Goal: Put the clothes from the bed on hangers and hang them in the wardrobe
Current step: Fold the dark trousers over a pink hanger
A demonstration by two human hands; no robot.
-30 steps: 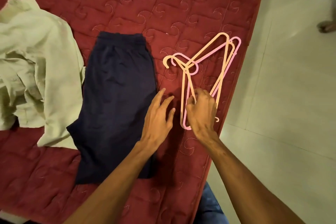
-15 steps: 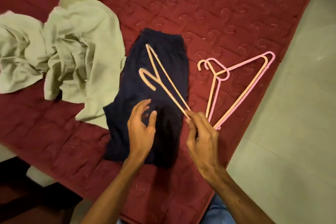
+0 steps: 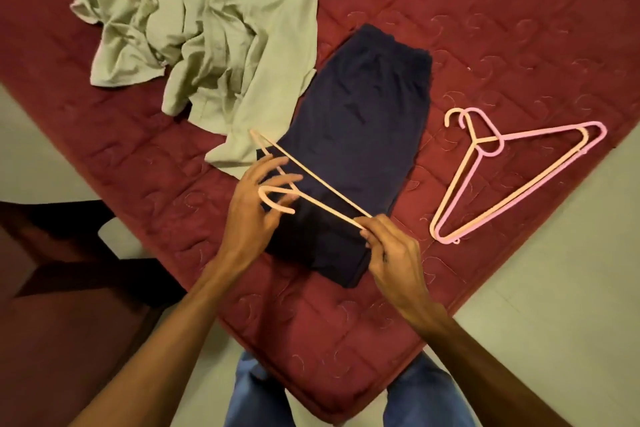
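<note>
A peach hanger (image 3: pixel 322 192) hangs in the air over the lower end of the folded navy garment (image 3: pixel 367 135) on the red bed (image 3: pixel 485 28). My right hand (image 3: pixel 391 253) pinches one corner of the hanger. My left hand (image 3: pixel 256 204) has its fingers around the hook end of the same hanger. A crumpled pale green garment (image 3: pixel 221 31) lies to the left of the navy one.
Two more hangers, a peach one (image 3: pixel 467 180) and a pink one (image 3: pixel 540 180), lie stacked on the bed to the right, close to its edge. Pale floor tiles (image 3: pixel 561 288) lie beyond that edge. Dark furniture (image 3: pixel 52 288) stands at the lower left.
The peach hanger has been carried from over the middle of the navy garment down to its lower end. My left hand has taken hold near the hook. The view has shifted.
</note>
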